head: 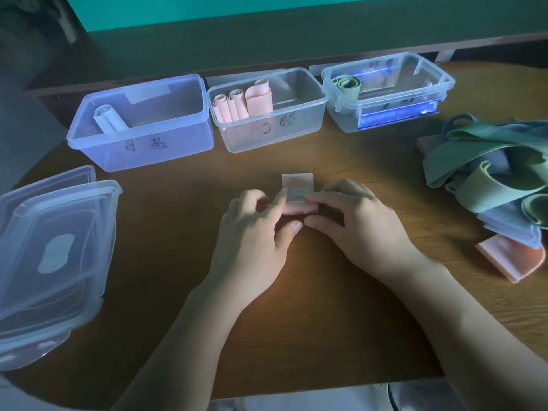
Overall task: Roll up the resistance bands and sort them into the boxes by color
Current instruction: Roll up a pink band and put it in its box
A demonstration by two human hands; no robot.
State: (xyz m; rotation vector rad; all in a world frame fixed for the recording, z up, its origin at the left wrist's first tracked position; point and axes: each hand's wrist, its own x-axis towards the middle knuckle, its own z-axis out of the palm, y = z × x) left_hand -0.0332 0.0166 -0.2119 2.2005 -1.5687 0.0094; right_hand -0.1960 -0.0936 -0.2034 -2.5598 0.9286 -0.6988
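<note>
We look down at a wooden bench (296, 307), our two bare forearms reaching in from the bottom edge. Our left hand (255, 229) and right hand (353, 221) meet at the middle, fingers and thumbs curled and pinching a pink band (297, 188) between them. The band lies on the bench; its near part is a roll mostly hidden under our fingertips, and a short flat tail sticks out on the far side. The fingers are slightly blurred.

At left, a stack of clear lids (50, 256) is cut off by the frame edge; we cannot count them surely. At right lies a tangled pile of loose bands (489, 161), green, blue and pink, also cut off, too knotted to count.

Farther off, three clear boxes stand in a row. The left box (139, 140) holds one pale blue roll (108, 120). The middle box (267, 134) holds three pink rolls (237, 105), the rightmost loosely wound. The right box (385, 111) holds one green roll (345, 84). Handwritten marks on the boxes' fronts are too faint to read.
</note>
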